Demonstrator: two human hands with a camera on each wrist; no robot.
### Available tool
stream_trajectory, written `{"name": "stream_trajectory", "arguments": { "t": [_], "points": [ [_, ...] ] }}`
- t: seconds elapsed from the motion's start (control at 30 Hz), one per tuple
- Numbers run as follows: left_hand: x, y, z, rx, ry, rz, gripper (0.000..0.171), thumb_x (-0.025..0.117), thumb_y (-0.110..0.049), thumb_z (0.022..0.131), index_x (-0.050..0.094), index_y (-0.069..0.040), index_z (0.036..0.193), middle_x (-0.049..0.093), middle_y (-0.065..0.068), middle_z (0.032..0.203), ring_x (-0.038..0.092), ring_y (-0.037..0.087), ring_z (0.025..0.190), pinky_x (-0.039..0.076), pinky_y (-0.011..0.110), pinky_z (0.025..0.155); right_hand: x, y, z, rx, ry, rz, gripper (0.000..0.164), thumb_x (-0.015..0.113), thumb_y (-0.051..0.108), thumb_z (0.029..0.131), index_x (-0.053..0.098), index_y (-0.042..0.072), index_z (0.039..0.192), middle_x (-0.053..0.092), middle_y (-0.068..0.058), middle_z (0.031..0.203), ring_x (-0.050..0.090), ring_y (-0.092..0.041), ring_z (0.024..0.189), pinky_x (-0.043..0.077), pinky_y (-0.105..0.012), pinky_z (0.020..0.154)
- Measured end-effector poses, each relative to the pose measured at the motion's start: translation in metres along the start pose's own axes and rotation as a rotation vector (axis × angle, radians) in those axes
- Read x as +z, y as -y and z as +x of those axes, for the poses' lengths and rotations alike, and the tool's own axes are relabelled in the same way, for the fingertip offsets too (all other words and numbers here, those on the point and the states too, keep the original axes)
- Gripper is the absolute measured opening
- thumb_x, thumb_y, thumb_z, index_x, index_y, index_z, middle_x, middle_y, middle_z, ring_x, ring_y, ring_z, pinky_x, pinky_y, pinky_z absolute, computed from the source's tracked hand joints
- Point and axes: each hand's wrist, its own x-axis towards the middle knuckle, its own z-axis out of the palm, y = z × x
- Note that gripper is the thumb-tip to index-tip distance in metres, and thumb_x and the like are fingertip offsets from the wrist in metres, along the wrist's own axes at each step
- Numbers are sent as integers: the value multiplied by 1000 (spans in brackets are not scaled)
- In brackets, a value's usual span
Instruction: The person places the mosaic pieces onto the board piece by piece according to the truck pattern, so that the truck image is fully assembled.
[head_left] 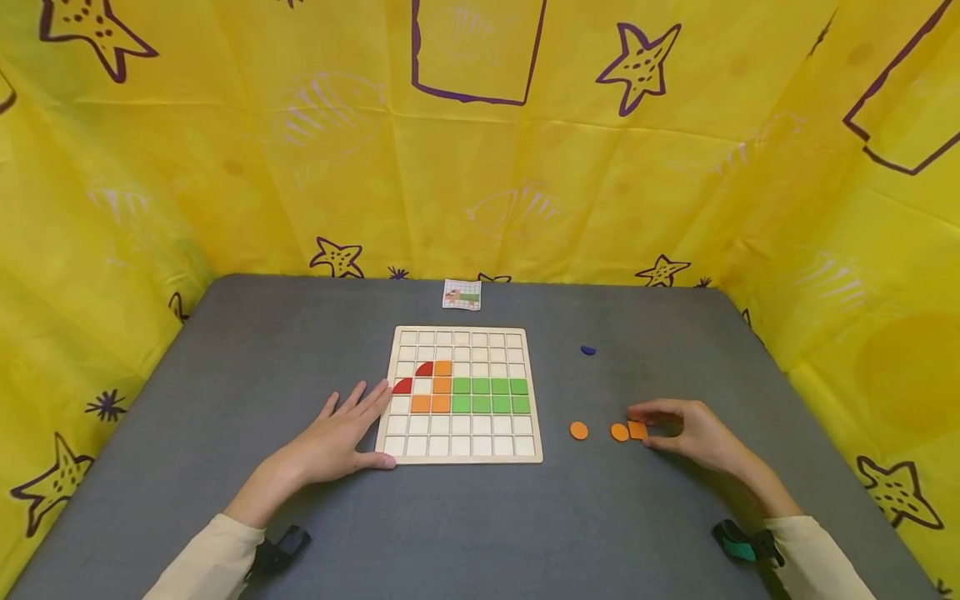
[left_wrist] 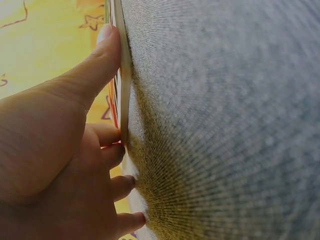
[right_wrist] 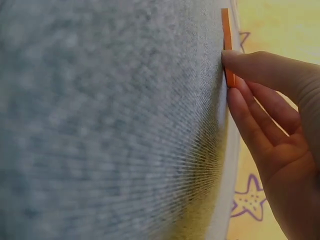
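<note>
My left hand [head_left: 337, 442] rests at the left edge of a wooden grid board [head_left: 465, 460], its fingers spread and the thumb on the near left corner. On the board lie green square tiles [head_left: 491, 395] in two rows, several orange squares [head_left: 442, 385] and two red quarter-circle tiles [head_left: 424, 369]. Over to the right, my right hand [head_left: 693, 432] pinches an orange square tile [head_left: 637, 430] between thumb and fingers, low over the table. In the right wrist view the orange tile [right_wrist: 229, 74] shows edge-on at the fingertips.
Two orange round tiles [head_left: 578, 431] lie between the board and my right hand. Farther back is a blue half-circle tile [head_left: 588, 350]. A small pattern card [head_left: 461, 295] lies behind the board, near the far edge of the grey table [head_left: 315, 317]. Yellow cloth [head_left: 480, 167] hangs around it.
</note>
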Motion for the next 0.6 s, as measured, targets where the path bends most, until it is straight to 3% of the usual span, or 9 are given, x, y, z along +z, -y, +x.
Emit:
{"name": "stream_trajectory", "arguments": {
  "t": [0.3, 0.6],
  "points": [
    [0, -1, 0, -3, 3, 0, 105, 72, -58, 80, 24, -3, 155, 19, 15, 162, 11, 47, 146, 5, 69, 110, -5, 3, 7, -2, 13, -1, 44, 81, 4, 79, 67, 1, 121, 71, -12, 113, 69, -17, 97, 52, -17, 83],
    [0, 0, 0, 8, 0, 3, 104, 72, -57, 80, 24, -3, 155, 19, 16, 161, 12, 47, 146, 6, 69, 110, -5, 7, 21, -27, -59, -44, 40, 81, -1, 77, 70, 0, 115, 72, -6, 108, 69, -16, 94, 51, -16, 85]
  ]
}}
